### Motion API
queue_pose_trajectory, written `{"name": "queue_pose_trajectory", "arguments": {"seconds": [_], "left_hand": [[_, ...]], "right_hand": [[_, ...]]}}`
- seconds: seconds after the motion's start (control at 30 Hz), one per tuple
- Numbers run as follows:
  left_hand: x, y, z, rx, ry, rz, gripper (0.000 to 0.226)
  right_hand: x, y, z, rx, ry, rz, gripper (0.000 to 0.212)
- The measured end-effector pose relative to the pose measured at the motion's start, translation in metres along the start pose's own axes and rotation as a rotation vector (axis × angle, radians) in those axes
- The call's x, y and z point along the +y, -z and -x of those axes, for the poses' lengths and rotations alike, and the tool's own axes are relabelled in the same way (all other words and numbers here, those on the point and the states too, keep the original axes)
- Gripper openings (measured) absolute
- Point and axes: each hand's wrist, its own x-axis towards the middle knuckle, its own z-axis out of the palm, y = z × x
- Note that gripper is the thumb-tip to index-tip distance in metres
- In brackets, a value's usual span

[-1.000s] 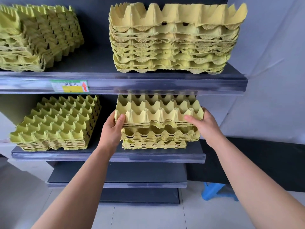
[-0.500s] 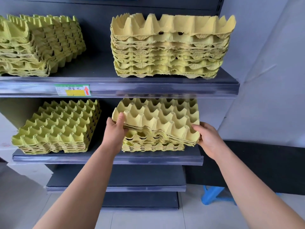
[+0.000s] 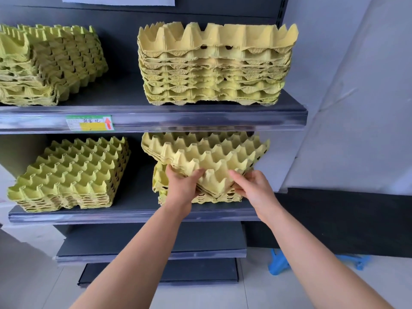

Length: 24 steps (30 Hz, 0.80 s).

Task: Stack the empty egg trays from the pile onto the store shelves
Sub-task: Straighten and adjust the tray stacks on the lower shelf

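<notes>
A small bundle of yellow egg trays [image 3: 207, 152] sits turned corner-forward on top of a low stack of trays [image 3: 214, 198] on the middle shelf [image 3: 133, 214]. My left hand [image 3: 184, 186] grips the bundle's near corner from the left, thumb on top. My right hand [image 3: 252, 186] grips the same corner from the right, fingers curled under the edge. The bundle's far part reaches under the upper shelf [image 3: 200, 120].
Another stack of trays [image 3: 71, 175] stands at the left of the middle shelf. The upper shelf holds a tall stack [image 3: 214, 68] and a leaning stack [image 3: 49, 63]. Two lower shelves [image 3: 151, 253] are bare. A blue stool [image 3: 278, 262] stands on the floor at right.
The bundle has rotated from square to corner-forward. Both hands have slid from its left and right sides toward the near corner, close together.
</notes>
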Motion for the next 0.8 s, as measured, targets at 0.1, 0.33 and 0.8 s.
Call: {"name": "queue_pose_trajectory", "arguments": {"seconds": [0.1, 0.33, 0.8], "left_hand": [[0.009, 0.015, -0.005, -0.013, -0.060, -0.050, 0.084], [0.040, 0.050, -0.023, -0.151, -0.046, -0.095, 0.069], [0.058, 0.074, -0.069, -0.149, 0.009, -0.154, 0.052]], "right_hand": [[-0.002, 0.019, -0.015, 0.109, -0.088, -0.016, 0.109], [-0.015, 0.051, -0.055, 0.198, -0.162, -0.190, 0.105], [0.000, 0.025, -0.074, 0.172, -0.189, -0.021, 0.033]]}}
